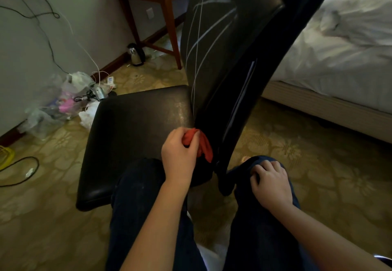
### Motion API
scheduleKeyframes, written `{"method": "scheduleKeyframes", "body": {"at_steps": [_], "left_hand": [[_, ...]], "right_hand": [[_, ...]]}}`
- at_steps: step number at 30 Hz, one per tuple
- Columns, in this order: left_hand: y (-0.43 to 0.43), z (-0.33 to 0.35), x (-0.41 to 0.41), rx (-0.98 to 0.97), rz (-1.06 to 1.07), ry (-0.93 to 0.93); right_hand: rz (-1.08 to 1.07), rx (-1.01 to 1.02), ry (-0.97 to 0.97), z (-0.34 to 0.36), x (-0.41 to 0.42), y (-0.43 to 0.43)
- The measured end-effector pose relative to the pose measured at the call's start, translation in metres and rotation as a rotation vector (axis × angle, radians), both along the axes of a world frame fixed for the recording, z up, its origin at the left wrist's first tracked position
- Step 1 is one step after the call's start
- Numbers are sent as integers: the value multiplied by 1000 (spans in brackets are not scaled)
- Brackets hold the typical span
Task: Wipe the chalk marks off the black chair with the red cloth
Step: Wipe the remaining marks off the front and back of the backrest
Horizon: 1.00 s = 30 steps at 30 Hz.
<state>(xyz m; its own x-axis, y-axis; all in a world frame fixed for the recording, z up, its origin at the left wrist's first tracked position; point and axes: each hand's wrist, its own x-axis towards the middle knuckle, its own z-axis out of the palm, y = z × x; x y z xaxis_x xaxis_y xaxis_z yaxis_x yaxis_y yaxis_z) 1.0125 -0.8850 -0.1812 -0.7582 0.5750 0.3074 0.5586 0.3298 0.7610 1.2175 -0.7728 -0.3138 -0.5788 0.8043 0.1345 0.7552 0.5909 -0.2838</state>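
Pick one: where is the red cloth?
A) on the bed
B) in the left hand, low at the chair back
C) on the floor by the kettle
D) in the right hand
B: the left hand grips the red cloth low against the back of the black chair; the right hand rests on a knee.

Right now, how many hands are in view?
2: the left hand grips the red cloth low on the black chair; the right hand rests on a knee.
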Motion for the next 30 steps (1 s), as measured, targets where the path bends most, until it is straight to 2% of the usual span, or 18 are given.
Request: {"method": "scheduleKeyframes", "body": {"at_steps": [5, 8, 14, 21, 26, 30], "left_hand": [[29, 77, 20, 350, -76, 227], [49, 96, 26, 327, -119, 297], [37, 83, 23, 245, -231, 344], [46, 81, 17, 264, -117, 251], [45, 55, 16, 314, -96, 223], [24, 20, 7, 222, -53, 85]], "right_hand": [[-5, -9, 20, 2, -2, -1], [-8, -8, 41, 2, 1, 0], [-8, 15, 46, 0, 0, 5], [15, 9, 46, 1, -5, -1], [-8, -2, 30, 1, -5, 0], [-7, 14, 12, 2, -4, -1]]}}
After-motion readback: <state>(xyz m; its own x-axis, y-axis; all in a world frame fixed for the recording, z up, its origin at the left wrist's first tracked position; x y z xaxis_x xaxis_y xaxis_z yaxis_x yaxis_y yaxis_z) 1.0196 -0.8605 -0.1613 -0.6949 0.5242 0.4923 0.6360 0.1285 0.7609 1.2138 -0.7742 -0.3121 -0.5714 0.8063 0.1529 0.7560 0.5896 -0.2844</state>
